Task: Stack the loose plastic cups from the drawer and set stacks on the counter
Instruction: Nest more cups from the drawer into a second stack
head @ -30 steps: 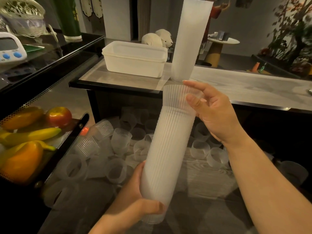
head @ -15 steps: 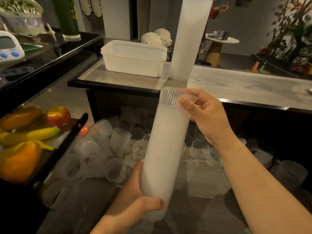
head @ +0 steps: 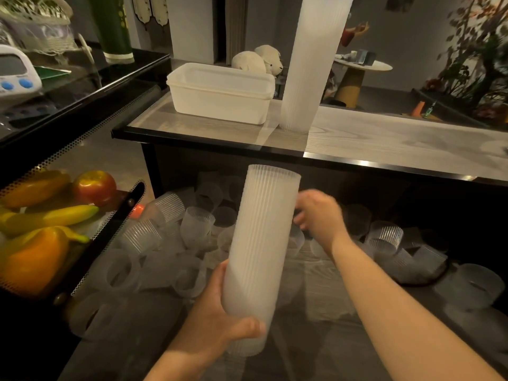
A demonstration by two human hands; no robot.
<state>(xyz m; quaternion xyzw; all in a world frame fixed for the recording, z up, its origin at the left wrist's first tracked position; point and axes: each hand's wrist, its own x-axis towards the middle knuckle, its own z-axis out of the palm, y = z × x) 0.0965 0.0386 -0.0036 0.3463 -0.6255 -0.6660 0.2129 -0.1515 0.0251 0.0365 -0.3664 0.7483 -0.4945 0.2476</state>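
I am seeing the right hand [head: 320, 215] blurring as it is reaching down among the loose cups [head: 198, 226], so I cannot tell whether its fingers are spreading or closing on one. The left hand [head: 220, 323] is wrapping round the foot of a tall cup stack [head: 261, 251], which is tilting slightly above the open drawer [head: 316, 292]. Beyond that grip, loose cups are lying jumbled in the drawer. Further up, a second stack [head: 313, 64] is standing on the counter [head: 384, 141], its top cut off, beside a white tub [head: 220, 94].
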